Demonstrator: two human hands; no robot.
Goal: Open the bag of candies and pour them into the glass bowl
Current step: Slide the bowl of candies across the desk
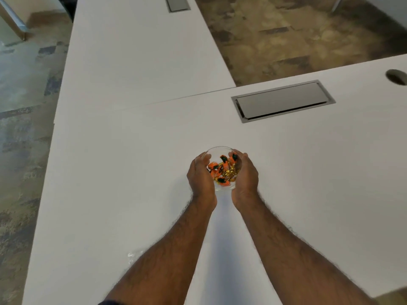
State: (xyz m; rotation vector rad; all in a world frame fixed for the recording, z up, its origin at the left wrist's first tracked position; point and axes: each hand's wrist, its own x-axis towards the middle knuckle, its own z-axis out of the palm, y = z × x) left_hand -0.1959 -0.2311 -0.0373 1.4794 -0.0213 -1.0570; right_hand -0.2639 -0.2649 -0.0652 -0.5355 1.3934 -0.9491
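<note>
Clear crinkled plastic, perhaps the emptied bag though I cannot tell, lies at seven o'clock of the glass bowl, beside the left forearm. Farther out, left hand at nine o'clock and right hand at three cup the bowl's sides on the white table, equally near. Orange and gold wrapped candies fill its bottom, so pouring looks done.

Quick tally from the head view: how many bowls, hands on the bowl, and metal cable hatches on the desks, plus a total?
Glass bowl holding orange and gold wrapped candies: 1
Hands cupping it, left hand and right hand: 2
Metal cable hatches, near hatch and far hatch: 2
Total: 5
Candies overlap too much to count.
</note>
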